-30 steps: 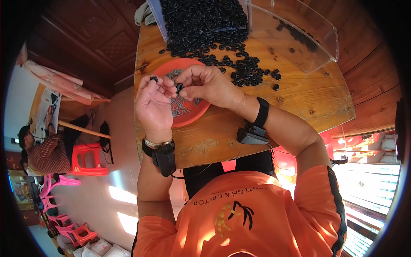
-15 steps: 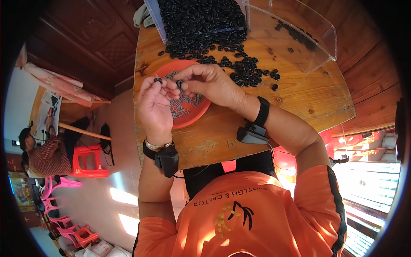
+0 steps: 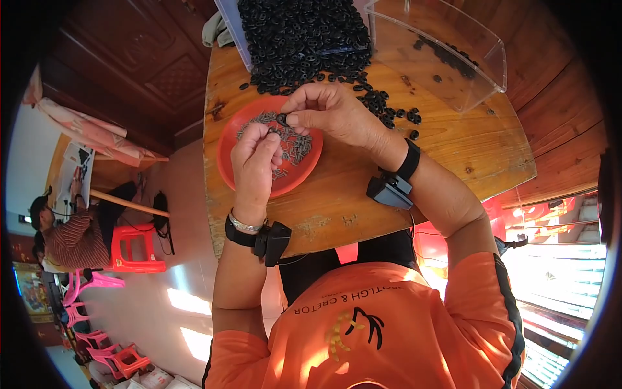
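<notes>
Black ring (image 3: 282, 119) is pinched in the right hand (image 3: 334, 113) and a small metal part in the left hand (image 3: 254, 159), above the red dish (image 3: 228, 150) near the table's (image 3: 453, 155) left edge.

My left hand (image 3: 254, 159) hovers over the red dish (image 3: 228, 150), smooth glossy plastic, full of small dull grey metal pins (image 3: 299, 148). My right hand (image 3: 332, 115) pinches a matt black rubbery ring (image 3: 282, 119). Table (image 3: 466, 146) under me is worn, grainy wood, varnish scuffed. Clear hard plastic box (image 3: 479, 71), shiny walls.
</notes>
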Action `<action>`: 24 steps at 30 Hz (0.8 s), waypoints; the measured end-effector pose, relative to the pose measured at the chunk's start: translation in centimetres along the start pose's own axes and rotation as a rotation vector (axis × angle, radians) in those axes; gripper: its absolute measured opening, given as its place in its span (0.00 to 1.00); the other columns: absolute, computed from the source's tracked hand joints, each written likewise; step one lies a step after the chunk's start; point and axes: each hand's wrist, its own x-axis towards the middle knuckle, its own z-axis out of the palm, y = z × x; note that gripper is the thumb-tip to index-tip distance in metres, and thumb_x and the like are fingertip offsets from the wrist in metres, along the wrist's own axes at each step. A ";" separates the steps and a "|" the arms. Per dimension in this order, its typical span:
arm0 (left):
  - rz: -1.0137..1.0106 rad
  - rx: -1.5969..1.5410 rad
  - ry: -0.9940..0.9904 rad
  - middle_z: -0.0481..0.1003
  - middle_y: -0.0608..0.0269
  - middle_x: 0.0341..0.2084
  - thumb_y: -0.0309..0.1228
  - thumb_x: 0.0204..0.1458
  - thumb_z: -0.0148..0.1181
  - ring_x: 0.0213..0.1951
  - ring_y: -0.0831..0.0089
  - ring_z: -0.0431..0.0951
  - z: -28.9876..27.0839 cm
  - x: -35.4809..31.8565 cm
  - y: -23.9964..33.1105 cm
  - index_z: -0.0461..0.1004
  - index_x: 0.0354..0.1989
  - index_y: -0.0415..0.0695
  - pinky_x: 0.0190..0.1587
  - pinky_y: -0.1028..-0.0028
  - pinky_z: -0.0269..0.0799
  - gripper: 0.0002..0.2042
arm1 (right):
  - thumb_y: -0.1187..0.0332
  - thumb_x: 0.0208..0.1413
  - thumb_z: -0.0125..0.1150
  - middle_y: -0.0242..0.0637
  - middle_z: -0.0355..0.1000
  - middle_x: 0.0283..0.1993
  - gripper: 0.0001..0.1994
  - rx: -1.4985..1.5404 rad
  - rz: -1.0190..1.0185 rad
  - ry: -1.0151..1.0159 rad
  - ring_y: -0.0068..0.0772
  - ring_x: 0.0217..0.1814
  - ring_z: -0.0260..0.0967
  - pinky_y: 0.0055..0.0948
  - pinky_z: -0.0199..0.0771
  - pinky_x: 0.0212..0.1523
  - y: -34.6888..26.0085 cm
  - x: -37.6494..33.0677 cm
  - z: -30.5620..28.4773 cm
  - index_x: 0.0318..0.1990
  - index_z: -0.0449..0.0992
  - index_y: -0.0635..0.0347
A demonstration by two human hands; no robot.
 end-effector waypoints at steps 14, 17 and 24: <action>-0.016 0.108 -0.002 0.66 0.70 0.19 0.27 0.53 0.52 0.21 0.84 0.64 0.2 -0.3 0.3 0.69 0.29 0.39 0.23 0.83 0.59 0.05 | 0.76 0.53 0.59 0.29 0.74 0.34 0.07 -0.100 -0.018 0.027 0.16 0.34 0.68 0.19 0.70 0.38 -0.1 -0.1 0.1 0.40 0.76 0.64; -0.027 0.081 -0.007 0.66 0.70 0.18 0.27 0.53 0.52 0.21 0.84 0.63 0.2 -0.2 0.3 0.69 0.29 0.39 0.23 0.83 0.59 0.05 | 0.76 0.53 0.59 0.28 0.74 0.34 0.07 -0.103 -0.003 0.026 0.16 0.34 0.68 0.19 0.70 0.38 -0.2 -0.1 0.0 0.40 0.77 0.64; -0.017 0.112 0.005 0.66 0.70 0.17 0.28 0.53 0.52 0.20 0.85 0.63 0.3 -0.3 0.3 0.69 0.28 0.39 0.22 0.83 0.58 0.05 | 0.75 0.53 0.59 0.28 0.73 0.34 0.07 -0.105 0.002 0.012 0.16 0.34 0.68 0.18 0.70 0.38 -0.4 -0.2 0.2 0.40 0.76 0.64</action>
